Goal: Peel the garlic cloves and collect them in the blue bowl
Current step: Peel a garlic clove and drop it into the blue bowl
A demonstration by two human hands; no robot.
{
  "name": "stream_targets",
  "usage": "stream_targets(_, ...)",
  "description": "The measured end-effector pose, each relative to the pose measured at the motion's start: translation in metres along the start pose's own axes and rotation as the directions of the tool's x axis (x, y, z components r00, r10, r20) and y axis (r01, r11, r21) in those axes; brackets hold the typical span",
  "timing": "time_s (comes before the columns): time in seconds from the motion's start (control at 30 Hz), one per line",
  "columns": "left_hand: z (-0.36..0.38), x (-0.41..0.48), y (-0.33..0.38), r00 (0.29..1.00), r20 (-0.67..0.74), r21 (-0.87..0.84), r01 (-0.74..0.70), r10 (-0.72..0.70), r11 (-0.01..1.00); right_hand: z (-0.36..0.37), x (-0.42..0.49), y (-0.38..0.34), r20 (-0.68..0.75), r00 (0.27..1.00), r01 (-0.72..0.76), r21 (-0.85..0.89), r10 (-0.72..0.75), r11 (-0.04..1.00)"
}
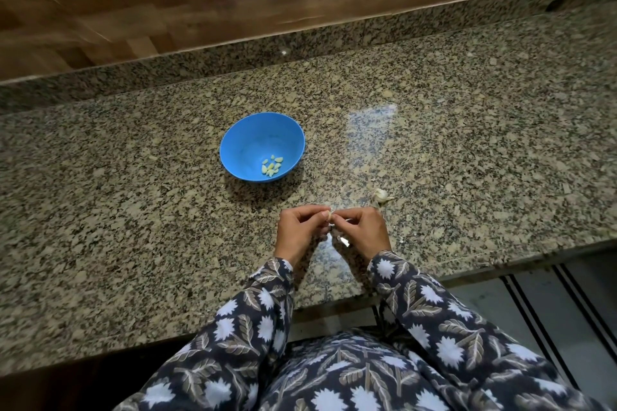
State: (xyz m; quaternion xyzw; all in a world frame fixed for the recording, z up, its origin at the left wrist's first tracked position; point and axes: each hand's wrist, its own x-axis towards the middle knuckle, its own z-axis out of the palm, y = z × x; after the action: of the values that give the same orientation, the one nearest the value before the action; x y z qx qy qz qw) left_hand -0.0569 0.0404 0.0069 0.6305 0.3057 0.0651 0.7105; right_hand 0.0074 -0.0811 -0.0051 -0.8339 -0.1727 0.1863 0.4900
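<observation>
Item: garlic clove — pinched between left hand and right hand. Best stripped fully before dropping into blue bowl, eleven o'clock.

Bowl on tabletop, peeled cloves inside; garlic bulb right of it, nearer; left hand and right hand meet on a clove in front of both.

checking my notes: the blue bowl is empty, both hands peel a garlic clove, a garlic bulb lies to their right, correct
Not empty: the head view shows several peeled cloves in the blue bowl. The rest stands: left hand and right hand pinch a garlic clove, and a garlic bulb lies to their right.
</observation>
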Motion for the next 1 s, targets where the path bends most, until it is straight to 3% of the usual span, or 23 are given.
stream_targets(0.27,-0.002,0.001,-0.002,1.000,0.019,0.045,-0.015,0.015,0.999,-0.001,-0.002,-0.002,0.003,1.000,0.014,0.022,-0.014,1.000)
stream_targets(0.57,-0.003,-0.002,0.003,0.995,0.074,-0.078,0.075,-0.070,0.994,-0.002,-0.002,0.002,0.041,0.998,-0.044,0.209,0.037,0.977)
stream_targets(0.73,-0.007,-0.003,0.005,0.977,0.165,-0.200,0.167,-0.135,0.965,0.002,-0.002,-0.003,0.107,0.983,-0.182,0.453,0.149,0.873)
stream_targets(0.83,-0.010,-0.003,0.007,0.970,0.190,-0.184,0.185,-0.150,0.965,-0.001,-0.005,-0.005,0.198,0.966,-0.244,0.472,0.168,0.847)
stream_targets(1.0,-0.012,-0.002,0.012,0.959,0.241,-0.135,0.186,-0.149,0.973,-0.003,-0.004,-0.003,0.186,0.976,-0.192,0.492,0.112,0.849)
